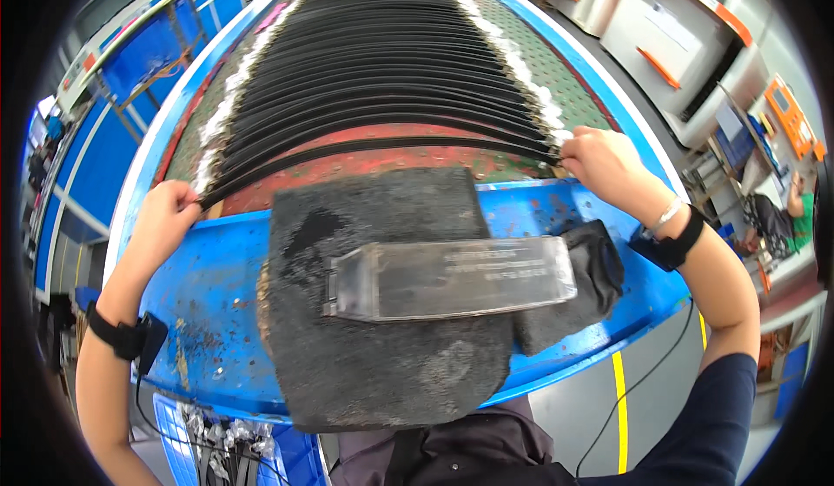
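A long thin black strip (373,145) is stretched across in front of me, bowing slightly away from me in the middle. Its left end is pinched in my left hand (161,218), and my right hand (605,166) grips the other end. Just beyond it, many similar black strips (373,60) lie side by side across a red and green board (269,192). White, fluffy-looking material (532,86) lines both ends of that row. Both hands are at the near corners of the row, with fingers closed.
A dark worn mat (382,373) covers the near middle of the blue table (208,312). On it rests a long clear plastic case (460,279), beside a crumpled black cloth (569,312). Below left, a blue crate (300,456) holds bagged items. Another person (795,217) is far right.
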A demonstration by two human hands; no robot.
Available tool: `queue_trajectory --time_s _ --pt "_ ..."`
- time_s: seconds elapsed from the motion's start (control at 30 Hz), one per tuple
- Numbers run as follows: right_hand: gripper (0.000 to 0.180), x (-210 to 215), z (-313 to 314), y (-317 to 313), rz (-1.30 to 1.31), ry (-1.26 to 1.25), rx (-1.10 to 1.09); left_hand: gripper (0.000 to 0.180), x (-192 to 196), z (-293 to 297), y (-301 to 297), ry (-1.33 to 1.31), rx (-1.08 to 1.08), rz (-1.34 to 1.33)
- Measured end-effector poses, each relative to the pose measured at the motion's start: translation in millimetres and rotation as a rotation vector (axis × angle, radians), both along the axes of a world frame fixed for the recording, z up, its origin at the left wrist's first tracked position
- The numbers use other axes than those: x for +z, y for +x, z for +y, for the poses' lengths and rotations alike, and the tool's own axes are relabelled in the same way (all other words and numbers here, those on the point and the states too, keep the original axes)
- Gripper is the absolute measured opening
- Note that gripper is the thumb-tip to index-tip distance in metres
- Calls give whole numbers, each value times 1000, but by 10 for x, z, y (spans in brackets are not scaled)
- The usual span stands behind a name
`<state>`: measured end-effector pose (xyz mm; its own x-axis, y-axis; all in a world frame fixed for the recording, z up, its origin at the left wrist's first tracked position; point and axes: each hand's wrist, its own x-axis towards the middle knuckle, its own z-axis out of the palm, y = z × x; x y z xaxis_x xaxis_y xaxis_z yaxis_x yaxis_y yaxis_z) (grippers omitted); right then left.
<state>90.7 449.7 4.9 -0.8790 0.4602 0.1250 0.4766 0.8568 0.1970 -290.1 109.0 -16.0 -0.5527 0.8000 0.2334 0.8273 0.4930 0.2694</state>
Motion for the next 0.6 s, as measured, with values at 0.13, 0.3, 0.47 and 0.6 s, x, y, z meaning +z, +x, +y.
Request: queue_trajectory --time_s 0.13,0.3,0.47,0.6 --pt "10 -1 -37 -11 43 -32 6 15 15 39 -42 -61 -20 7" --pt "9 17 -101 -12 92 -50 27 17 81 -2 64 5 15 4" --pt "8 16 -156 -49 176 -73 45 16 48 -13 81 87 -4 -4" --pt "7 26 -155 -46 155 -75 46 16 87 47 90 -33 -1 -16"
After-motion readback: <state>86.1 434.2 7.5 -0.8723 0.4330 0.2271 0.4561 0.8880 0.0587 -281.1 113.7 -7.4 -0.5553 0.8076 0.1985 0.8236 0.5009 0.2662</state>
